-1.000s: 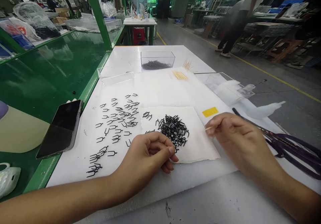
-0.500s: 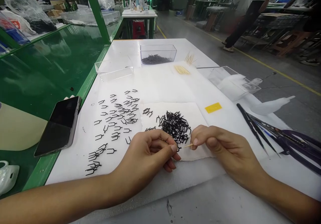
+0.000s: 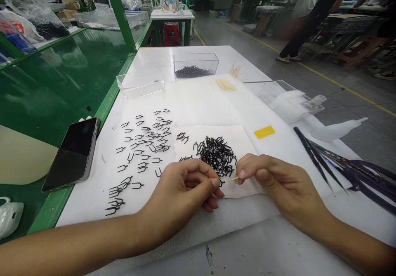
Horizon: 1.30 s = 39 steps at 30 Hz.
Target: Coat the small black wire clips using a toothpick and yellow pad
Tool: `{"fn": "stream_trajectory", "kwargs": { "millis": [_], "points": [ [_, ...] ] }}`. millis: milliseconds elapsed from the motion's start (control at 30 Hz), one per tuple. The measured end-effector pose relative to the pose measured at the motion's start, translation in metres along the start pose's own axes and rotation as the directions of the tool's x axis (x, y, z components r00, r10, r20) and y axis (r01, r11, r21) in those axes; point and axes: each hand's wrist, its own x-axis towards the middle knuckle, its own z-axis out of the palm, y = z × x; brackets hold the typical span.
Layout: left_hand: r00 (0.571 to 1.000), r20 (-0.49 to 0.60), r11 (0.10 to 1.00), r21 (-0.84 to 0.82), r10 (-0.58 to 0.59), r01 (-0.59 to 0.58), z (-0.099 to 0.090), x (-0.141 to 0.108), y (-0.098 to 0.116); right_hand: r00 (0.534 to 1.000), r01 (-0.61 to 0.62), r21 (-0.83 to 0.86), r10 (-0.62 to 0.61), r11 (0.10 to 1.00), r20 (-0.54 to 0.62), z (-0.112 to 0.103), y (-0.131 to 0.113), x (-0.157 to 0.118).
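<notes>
Between its thumb and fingertips, my left hand (image 3: 188,185) pinches a small black fork-shaped part (image 3: 222,183), most of it hidden by the fingers. My right hand (image 3: 272,181) grips a wooden toothpick (image 3: 231,180), whose tip points left and meets or nearly meets the end of that part. Behind the hands, a heap of black forked parts (image 3: 216,154) lies on a white sheet (image 3: 247,144). To the left, many similar forked parts (image 3: 148,135) are spread out over the white table surface.
Tweezers (image 3: 312,158) and dark-handled scissors (image 3: 365,177) lie at the right, beyond a yellow strip (image 3: 264,132). Farther back are toothpicks (image 3: 225,84) and a clear box (image 3: 196,67) of dark pieces. A phone (image 3: 72,154) rests on the left edge. Someone stands across the aisle.
Both hands keep nearly the same pose, toothpick tip at the black part. The view has shifted very slightly, and the person in the background has moved a little.
</notes>
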Motion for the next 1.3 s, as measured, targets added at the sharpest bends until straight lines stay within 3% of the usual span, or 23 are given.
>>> {"fn": "stream_trajectory", "kwargs": {
  "millis": [933,1300],
  "points": [
    [1.000,-0.022,1.000,0.016,0.000,0.001,0.0003,0.0000,-0.0007,1.000,0.002,0.047,-0.001,0.999,-0.028,-0.0009,-0.0012,-0.0029],
    [0.990,-0.032,0.988,-0.068,0.137,-0.139,-0.0004,0.0023,-0.0052,0.998,0.013,0.081,-0.008,0.997,-0.069,-0.0033,-0.0028,-0.0073]
  ]
}}
